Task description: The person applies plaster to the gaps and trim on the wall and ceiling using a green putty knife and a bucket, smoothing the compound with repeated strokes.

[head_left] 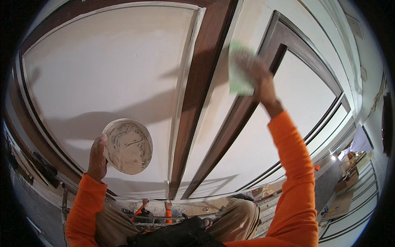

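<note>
My left hand grips the rim of a round, shallow bowl with its fingers behind and thumb at the edge. Pale, smeared filler coats the bowl's inside. Raised high at the right, my right hand is closed on a light green, flat putty spreader. Hand and spreader are blurred by motion. The spreader lies at a pale wall strip between two dark wooden trims; whether it touches the wall, I cannot tell.
A dark wooden trim runs beside a large white panel. Right of it stands a dark-framed panel. Far below, another person's orange sleeves show near planks. Boards and a bright lamp are at the lower right.
</note>
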Tool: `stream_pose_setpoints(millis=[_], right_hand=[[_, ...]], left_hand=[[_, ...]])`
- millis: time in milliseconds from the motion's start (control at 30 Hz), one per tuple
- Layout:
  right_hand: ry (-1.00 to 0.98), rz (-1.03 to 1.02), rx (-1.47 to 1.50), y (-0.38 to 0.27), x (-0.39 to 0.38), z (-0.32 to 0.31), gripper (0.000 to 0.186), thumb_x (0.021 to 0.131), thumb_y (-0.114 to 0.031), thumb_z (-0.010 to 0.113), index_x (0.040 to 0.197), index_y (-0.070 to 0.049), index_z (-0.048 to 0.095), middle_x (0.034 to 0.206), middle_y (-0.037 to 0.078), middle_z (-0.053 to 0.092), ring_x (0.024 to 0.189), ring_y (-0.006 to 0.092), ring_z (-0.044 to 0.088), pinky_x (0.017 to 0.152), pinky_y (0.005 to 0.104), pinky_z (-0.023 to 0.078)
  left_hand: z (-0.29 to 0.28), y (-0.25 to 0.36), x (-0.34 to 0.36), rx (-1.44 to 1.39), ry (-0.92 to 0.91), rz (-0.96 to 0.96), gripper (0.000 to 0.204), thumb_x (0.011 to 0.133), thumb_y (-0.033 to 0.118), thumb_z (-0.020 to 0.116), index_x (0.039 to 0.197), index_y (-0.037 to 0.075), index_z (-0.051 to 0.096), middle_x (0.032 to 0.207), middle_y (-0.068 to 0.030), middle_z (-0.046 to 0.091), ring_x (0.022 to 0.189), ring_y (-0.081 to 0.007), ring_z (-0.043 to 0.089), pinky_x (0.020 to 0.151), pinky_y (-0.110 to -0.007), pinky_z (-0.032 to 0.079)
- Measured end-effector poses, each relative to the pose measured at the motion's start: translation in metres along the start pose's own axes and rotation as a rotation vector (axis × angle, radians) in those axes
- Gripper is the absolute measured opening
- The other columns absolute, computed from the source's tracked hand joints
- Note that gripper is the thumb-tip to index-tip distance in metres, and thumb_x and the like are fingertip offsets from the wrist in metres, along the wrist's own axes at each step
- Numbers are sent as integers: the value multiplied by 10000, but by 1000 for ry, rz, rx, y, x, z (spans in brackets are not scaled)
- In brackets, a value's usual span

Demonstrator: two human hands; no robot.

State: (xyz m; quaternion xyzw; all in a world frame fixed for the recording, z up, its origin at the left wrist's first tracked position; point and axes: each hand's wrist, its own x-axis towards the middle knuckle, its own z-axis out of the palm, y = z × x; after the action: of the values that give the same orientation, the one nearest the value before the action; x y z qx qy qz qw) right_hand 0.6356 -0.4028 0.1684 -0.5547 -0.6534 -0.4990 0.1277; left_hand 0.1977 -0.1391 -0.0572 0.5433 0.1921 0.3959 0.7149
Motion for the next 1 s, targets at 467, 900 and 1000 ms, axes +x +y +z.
stream_pose_setpoints(millis=[467,900,1000], right_hand=[[199,194,-113,57,102,-76,494,808,-41,677,1295,-23,597,1276,212,622,1179,354,610,1009,381,469],[-26,-16,47,28,23,-24,711,692,-177,825,1347,-304,579,1408,-23,559,1308,246,517,1128,419,427],[-110,63,122,-27,-35,12,806,654,-330,840,1395,-331,524,1430,-51,537,1321,246,497,1155,461,383]], left_hand=[[-4,-7,-2,181,-13,157,483,995,434,526,1240,18,526,1163,-88,576,1080,-161,567,936,-330,476],[0,-1,-3,45,11,-3,510,990,425,532,1273,0,506,1198,-105,578,1106,-177,578,953,-341,478],[5,5,-5,48,-16,-6,477,1007,385,508,1286,-2,508,1210,-112,585,1125,-186,582,961,-342,480]])
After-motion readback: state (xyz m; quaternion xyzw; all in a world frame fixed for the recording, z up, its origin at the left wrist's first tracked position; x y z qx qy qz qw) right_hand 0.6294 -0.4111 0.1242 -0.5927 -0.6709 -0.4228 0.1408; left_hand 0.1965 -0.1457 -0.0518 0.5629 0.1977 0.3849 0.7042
